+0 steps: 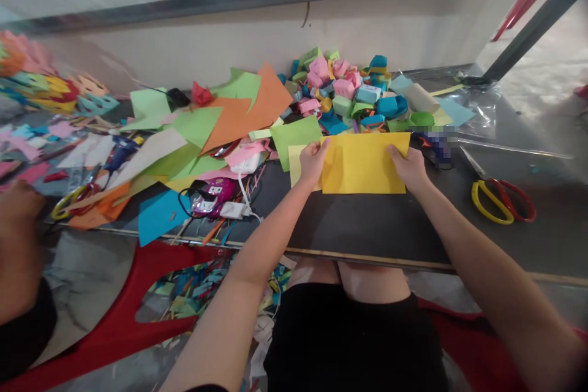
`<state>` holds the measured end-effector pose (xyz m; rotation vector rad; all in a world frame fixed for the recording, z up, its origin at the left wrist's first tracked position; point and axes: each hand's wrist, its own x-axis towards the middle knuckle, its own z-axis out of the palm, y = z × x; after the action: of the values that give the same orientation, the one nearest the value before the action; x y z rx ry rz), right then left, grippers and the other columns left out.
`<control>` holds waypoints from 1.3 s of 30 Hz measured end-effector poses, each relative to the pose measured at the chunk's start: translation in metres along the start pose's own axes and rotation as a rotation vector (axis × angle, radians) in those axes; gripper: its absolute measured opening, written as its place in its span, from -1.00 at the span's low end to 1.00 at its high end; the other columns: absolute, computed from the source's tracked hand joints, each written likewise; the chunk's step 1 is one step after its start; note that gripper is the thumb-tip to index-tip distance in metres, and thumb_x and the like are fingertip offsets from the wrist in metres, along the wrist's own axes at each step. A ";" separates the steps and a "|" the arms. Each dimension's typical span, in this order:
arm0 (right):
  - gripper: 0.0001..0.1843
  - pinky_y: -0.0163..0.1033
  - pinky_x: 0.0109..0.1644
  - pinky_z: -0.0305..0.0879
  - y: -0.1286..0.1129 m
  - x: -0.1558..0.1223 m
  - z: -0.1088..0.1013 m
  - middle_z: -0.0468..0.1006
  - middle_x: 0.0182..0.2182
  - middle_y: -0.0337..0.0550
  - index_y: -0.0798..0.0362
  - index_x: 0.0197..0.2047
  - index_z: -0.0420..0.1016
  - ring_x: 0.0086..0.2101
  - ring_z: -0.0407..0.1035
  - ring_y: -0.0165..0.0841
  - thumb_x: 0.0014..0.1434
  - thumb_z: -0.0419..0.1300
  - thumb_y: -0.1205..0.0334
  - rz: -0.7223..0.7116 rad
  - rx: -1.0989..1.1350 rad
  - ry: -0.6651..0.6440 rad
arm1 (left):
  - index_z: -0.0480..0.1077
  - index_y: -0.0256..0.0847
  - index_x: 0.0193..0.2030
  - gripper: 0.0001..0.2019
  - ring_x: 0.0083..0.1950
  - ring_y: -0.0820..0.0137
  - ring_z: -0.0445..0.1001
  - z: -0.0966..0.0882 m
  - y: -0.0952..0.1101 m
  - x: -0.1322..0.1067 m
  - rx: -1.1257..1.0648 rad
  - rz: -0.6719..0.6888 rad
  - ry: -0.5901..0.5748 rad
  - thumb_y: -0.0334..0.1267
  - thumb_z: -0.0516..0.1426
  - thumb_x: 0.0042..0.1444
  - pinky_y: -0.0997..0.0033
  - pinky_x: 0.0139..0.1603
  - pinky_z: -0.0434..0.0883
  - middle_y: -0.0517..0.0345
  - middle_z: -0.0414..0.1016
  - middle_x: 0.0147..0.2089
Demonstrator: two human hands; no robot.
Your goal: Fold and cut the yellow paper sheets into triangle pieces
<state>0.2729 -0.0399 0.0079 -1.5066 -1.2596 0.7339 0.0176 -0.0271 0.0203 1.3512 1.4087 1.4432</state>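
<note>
A yellow sheet of paper (362,162) lies on the dark table (367,226) in front of me. My left hand (313,160) pinches its left edge, fingers closed on the paper. My right hand (408,166) grips its right edge near the top corner. Under the left edge a paler yellow sheet (296,162) sticks out. Both arms reach forward over the table's front edge.
Red-and-yellow scissors (503,199) lie to the right. A heap of small folded paper boxes (349,92) sits behind the sheet. Loose green, orange and blue sheets (220,122), cables and a pink device (215,193) cover the left. Another person's arm (18,226) is at far left.
</note>
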 end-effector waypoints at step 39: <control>-0.48 -0.13 -0.45 0.28 -0.001 -0.003 -0.006 0.55 -0.50 -0.03 0.00 -0.49 0.43 -0.39 0.48 -0.06 0.11 0.23 -0.31 -0.078 -0.168 0.088 | -0.06 -0.11 -0.66 -0.36 -0.53 0.42 0.01 0.004 0.004 0.003 0.247 0.027 0.023 0.15 0.11 0.30 0.27 -0.40 -0.06 0.27 -0.06 -0.64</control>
<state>0.2768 -0.0446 0.0106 -1.5980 -1.3314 0.5155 0.0219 -0.0240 0.0242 1.5133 1.6324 1.3386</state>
